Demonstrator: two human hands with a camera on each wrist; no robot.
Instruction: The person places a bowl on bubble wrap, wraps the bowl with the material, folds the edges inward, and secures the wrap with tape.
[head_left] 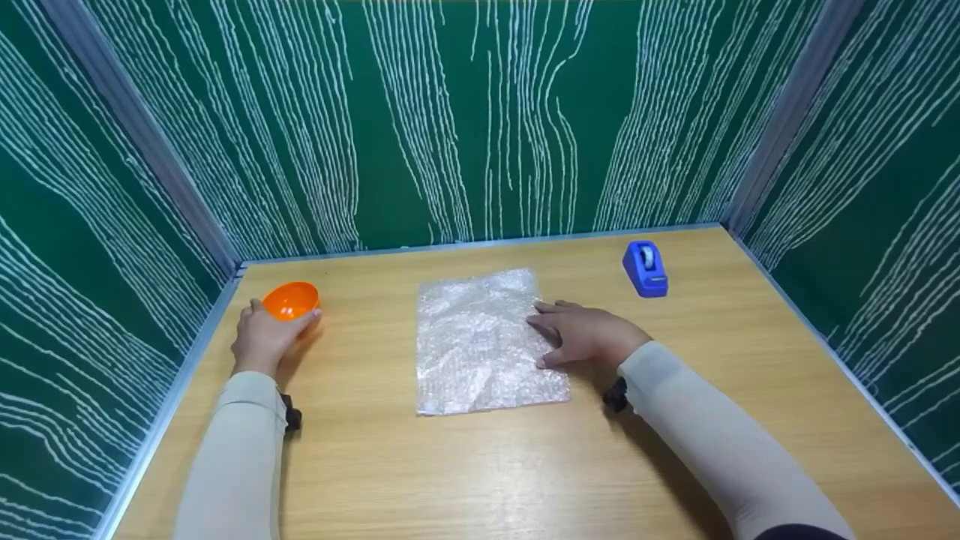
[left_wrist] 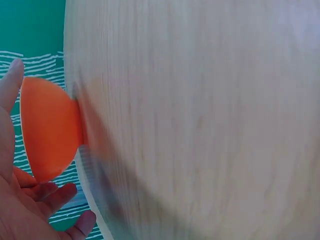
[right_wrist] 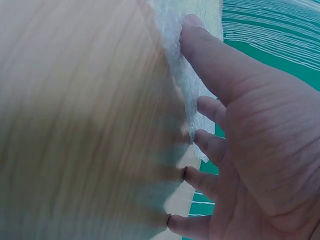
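Observation:
An orange bowl (head_left: 291,300) stands upright on the table at the far left. My left hand (head_left: 264,335) holds it from the near side, thumb to the right and fingers to the left of the rim. The left wrist view shows the bowl (left_wrist: 50,127) from the side, base on the wood, with the other fingers loosely bent below. A sheet of bubble wrap (head_left: 480,345) lies flat at the table's middle. My right hand (head_left: 585,332) is spread at its right edge, fingertips touching it. In the right wrist view, thumb and fingers reach the wrap's edge (right_wrist: 175,35).
A blue tape dispenser (head_left: 645,268) stands at the back right. Green panels (head_left: 510,120) with white wavy lines wall in the back and both sides of the wooden table (head_left: 360,465). Metal strips (head_left: 187,360) run along the table's edges.

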